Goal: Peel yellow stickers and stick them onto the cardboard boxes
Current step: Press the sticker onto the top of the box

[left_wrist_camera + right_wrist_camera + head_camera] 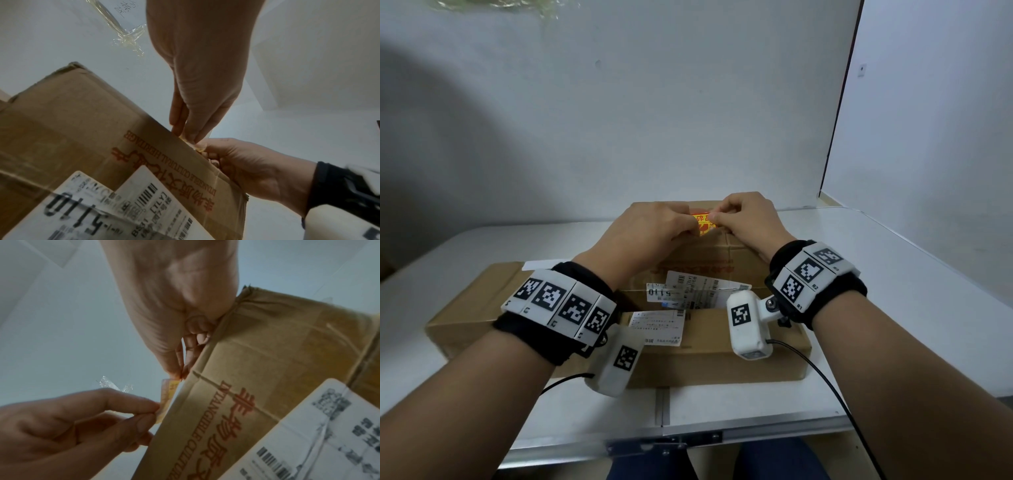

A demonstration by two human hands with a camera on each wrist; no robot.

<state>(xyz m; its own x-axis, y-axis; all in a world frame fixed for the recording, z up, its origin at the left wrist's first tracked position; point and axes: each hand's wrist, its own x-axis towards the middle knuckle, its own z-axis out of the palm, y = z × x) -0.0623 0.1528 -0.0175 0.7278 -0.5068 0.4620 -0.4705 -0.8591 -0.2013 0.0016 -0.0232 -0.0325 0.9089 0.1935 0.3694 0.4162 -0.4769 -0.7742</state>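
A yellow sticker with red print (pixel 703 224) hangs over the top of the upper cardboard box (pixel 722 260), near its far edge. My left hand (pixel 693 230) pinches the sticker's left end and my right hand (pixel 714 217) pinches its right end. In the right wrist view the sticker (pixel 167 400) shows edge-on beside the box (pixel 267 369), held between right hand (pixel 179 374) and left hand (pixel 154 410). The left wrist view shows only a sliver of sticker (pixel 191 141) under the left hand (pixel 187 136). I cannot tell whether it touches the cardboard.
The upper box stands on a wider flat box (pixel 705 356), with another flat box (pixel 469 301) to the left, all on a white table (pixel 893 308). White shipping labels (pixel 695 291) cover the box fronts. A grey wall is close behind. Wrist-camera cables trail off the front edge.
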